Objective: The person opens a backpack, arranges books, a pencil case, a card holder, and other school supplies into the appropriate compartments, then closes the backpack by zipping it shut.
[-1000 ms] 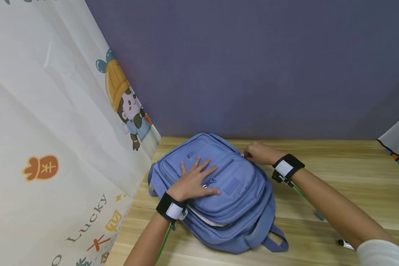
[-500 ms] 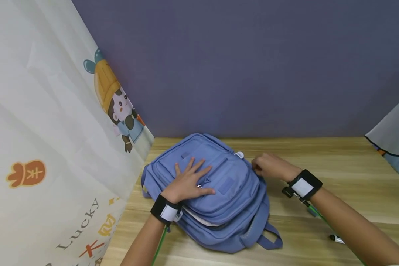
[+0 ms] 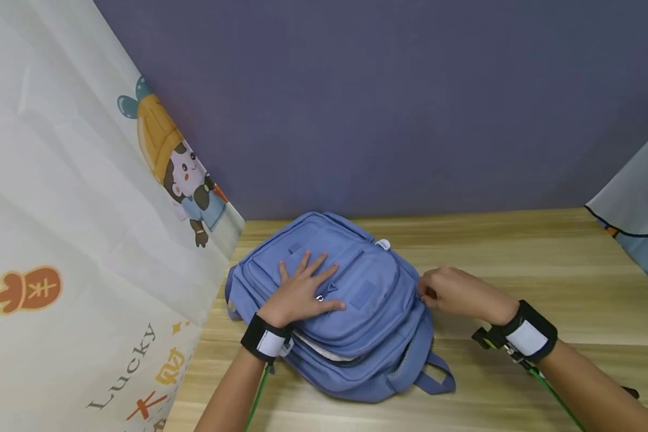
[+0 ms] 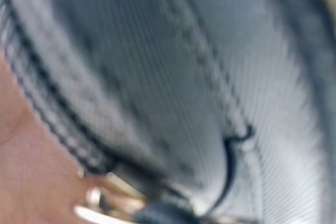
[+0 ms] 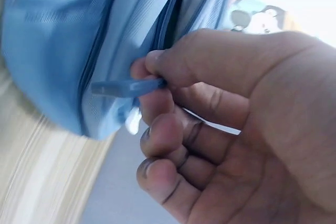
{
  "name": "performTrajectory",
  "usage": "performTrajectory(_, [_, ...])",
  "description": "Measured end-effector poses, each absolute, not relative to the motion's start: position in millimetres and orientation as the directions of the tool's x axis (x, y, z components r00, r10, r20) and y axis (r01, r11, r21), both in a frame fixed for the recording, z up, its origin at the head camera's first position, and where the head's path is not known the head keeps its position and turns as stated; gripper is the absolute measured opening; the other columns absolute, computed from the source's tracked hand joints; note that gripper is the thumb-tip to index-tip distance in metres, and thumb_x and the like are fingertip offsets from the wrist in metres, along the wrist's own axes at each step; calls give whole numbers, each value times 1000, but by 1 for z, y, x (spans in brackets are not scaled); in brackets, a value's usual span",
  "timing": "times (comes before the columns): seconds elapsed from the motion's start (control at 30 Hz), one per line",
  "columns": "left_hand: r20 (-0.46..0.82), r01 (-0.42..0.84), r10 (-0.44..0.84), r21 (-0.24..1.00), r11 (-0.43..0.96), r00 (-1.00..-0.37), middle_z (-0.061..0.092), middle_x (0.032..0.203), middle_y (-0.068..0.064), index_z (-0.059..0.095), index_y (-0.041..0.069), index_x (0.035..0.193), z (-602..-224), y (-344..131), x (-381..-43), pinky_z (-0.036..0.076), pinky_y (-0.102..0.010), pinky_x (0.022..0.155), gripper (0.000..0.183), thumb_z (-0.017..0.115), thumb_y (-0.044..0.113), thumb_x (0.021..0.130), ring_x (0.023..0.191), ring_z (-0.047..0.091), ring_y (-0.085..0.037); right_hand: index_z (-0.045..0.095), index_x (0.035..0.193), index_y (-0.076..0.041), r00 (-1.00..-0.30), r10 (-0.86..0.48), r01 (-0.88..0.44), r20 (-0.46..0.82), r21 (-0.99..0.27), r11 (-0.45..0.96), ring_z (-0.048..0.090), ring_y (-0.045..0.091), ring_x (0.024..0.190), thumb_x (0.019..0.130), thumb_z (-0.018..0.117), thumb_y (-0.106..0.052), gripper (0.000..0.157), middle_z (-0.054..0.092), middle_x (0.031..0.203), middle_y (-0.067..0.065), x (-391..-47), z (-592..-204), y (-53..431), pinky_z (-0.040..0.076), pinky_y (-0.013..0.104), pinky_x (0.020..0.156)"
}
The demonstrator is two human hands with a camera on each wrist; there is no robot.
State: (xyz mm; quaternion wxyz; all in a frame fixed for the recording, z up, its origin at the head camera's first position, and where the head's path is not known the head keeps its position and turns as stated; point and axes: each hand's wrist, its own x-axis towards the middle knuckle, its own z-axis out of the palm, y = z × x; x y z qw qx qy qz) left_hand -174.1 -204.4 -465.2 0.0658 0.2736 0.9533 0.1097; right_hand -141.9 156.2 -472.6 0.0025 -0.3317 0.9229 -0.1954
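Note:
A blue backpack (image 3: 378, 336) lies on the wooden table, its front pocket side facing up. My left hand (image 3: 302, 294) rests on its front with fingers spread, holding nothing. In the left wrist view, blurred bag fabric (image 4: 152, 77) and a zipper edge (image 4: 47, 98) show beside the palm. At the bag's right side, my right hand (image 3: 459, 294) pinches a zipper pull. The right wrist view shows this blue zipper pull (image 5: 126, 87) between thumb and index finger, the other fingers curled. A dark gap in the zipper shows beside the thumb.
A white zipper tag (image 3: 383, 244) sits at the bag's upper right edge. The bag's loop strap (image 3: 437, 378) lies on the table (image 3: 518, 252). A dark-tipped object (image 3: 630, 392) is partly hidden behind my right forearm. A printed curtain (image 3: 86, 180) stands left, a dark panel (image 3: 383, 108) behind.
My right hand has slid along the bag's right side, from near its upper edge toward me. The white tag came into sight as the hand left it. My left hand stays on the bag.

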Motion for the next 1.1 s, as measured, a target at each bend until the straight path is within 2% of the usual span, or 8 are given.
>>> performTrajectory(0.23, [-72, 503, 533, 248, 828, -843, 21, 179, -5, 40, 30, 165, -464, -204, -175, -5, -89, 114, 90, 68, 73, 91, 165, 5, -46, 57, 74, -24, -758, -637, -634, 137, -383, 672, 38, -3, 62, 93, 75, -5, 32, 47, 70, -13, -119, -463, 143, 35, 20, 58])
performTrajectory(0.47, [-63, 501, 530, 247, 829, -846, 22, 179, -5, 39, 31, 165, -463, -204, -176, -6, -89, 114, 91, 67, 74, 90, 165, 5, -45, 56, 74, -27, -726, -661, -685, 191, -287, 670, 38, -4, 59, 90, 79, -13, 31, 49, 70, -16, -98, -458, 122, 32, 19, 54])
performTrajectory(0.73, [-65, 486, 517, 259, 835, -853, 21, 179, -4, 39, 31, 165, -466, -206, -172, -8, -88, 114, 92, 67, 75, 90, 165, 4, -45, 53, 73, -27, -702, -697, -696, 144, -349, 628, 37, -5, 60, 92, 78, -14, 34, 43, 70, -18, -82, -455, 98, 31, 17, 53])
performTrajectory(0.87, [-82, 474, 508, 257, 842, -857, 21, 179, -3, 39, 31, 165, -464, -205, -174, -7, -88, 115, 91, 67, 74, 90, 165, 4, -44, 51, 72, -27, -692, -702, -702, 168, -384, 600, 36, -5, 59, 90, 78, -13, 36, 40, 69, -18, -79, -455, 92, 30, 17, 53])
performTrajectory(0.93, [-64, 494, 523, 247, 834, -850, 27, 177, -7, 43, 26, 164, -460, -201, -172, 0, -89, 115, 88, 68, 71, 92, 165, 11, -45, 49, 70, -28, -708, -682, -687, 180, -397, 609, 35, -6, 57, 90, 77, -13, 37, 39, 67, -18, -78, -455, 93, 29, 17, 53])
performTrajectory(1.0, [6, 553, 566, 220, 804, -825, 40, 171, -12, 52, 18, 159, -453, -193, -163, 15, -84, 119, 79, 70, 62, 96, 161, 28, -44, 49, 69, -29, -728, -661, -666, 182, -418, 618, 34, -7, 55, 90, 76, -15, 37, 38, 64, -20, -77, -456, 96, 28, 17, 52])
performTrajectory(1.07, [105, 638, 630, 187, 747, -769, 58, 155, -15, 63, 10, 148, -445, -183, -145, 38, -70, 118, 65, 73, 51, 98, 147, 51, -38, 50, 69, -30, -745, -644, -643, 174, -440, 626, 34, -7, 52, 91, 75, -17, 36, 38, 62, -21, -75, -454, 97, 28, 17, 51])
performTrajectory(1.1, [156, 684, 666, 166, 710, -729, 65, 143, -13, 67, 8, 141, -442, -177, -133, 49, -59, 112, 56, 74, 45, 99, 134, 61, -32, 50, 68, -30, -750, -639, -636, 170, -451, 626, 33, -8, 51, 93, 75, -18, 37, 38, 61, -22, -74, -453, 98, 28, 17, 50])
